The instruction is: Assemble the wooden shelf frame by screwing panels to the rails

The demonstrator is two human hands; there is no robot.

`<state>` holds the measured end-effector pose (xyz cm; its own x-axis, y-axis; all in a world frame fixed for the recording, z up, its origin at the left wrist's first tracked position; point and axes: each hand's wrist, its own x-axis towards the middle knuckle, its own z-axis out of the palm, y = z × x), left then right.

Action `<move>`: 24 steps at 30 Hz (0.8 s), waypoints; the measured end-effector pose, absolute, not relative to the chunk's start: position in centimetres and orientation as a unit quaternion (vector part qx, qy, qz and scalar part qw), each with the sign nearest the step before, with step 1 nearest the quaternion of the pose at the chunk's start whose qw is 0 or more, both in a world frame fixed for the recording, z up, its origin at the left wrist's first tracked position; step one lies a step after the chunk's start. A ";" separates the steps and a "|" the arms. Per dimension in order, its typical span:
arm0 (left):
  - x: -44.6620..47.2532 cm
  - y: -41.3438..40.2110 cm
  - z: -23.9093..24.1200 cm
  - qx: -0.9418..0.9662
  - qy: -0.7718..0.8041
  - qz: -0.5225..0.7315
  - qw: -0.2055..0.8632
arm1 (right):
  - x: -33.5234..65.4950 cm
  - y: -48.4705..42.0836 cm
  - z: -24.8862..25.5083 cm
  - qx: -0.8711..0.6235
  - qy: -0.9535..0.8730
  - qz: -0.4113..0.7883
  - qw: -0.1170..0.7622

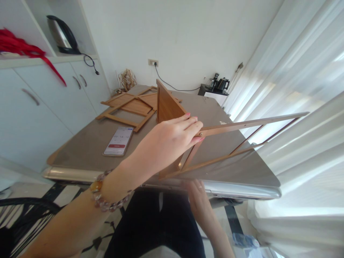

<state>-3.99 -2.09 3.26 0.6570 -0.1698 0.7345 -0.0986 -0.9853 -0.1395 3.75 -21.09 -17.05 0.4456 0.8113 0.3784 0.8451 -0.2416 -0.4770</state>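
Observation:
My left hand (172,138) is closed on the top of a folding wooden frame (242,138), at the joint where a solid wooden panel (167,106) meets the slatted part. The frame stands tilted over the near edge of the table (88,150). A beaded bracelet circles my left wrist. My right hand (197,193) is below the table edge under the frame, holding its lower end; its fingers are partly hidden.
A second flat wooden frame (129,107) lies at the table's far side. A phone (118,141) with a lit screen lies on the near left. White cabinets with a kettle (62,34) stand left; curtains hang right. A black chair (24,218) is at the lower left.

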 end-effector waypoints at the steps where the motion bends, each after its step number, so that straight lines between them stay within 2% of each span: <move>1: -4.0 -2.1 3.2 -0.909 0.074 -0.409 0.045 | 3.8 -21.1 -16.9 -0.785 -0.523 -0.029 0.331; 4: -3.9 -2.0 3.2 -0.906 0.075 -0.413 0.049 | 3.8 -20.9 -16.8 -0.775 -0.519 -0.051 0.358; 9: -3.9 -2.0 3.2 -0.906 0.074 -0.414 0.045 | 4.1 -20.3 -16.7 -0.765 -0.534 -0.080 0.351; 15: -3.9 -2.1 3.2 -0.904 0.077 -0.417 0.048 | 4.5 -20.0 -16.7 -0.755 -0.537 -0.045 0.375; 24: -3.9 -2.1 3.2 -0.904 0.074 -0.418 0.053 | 5.3 -19.8 -16.8 -0.765 -0.549 -0.049 0.334</move>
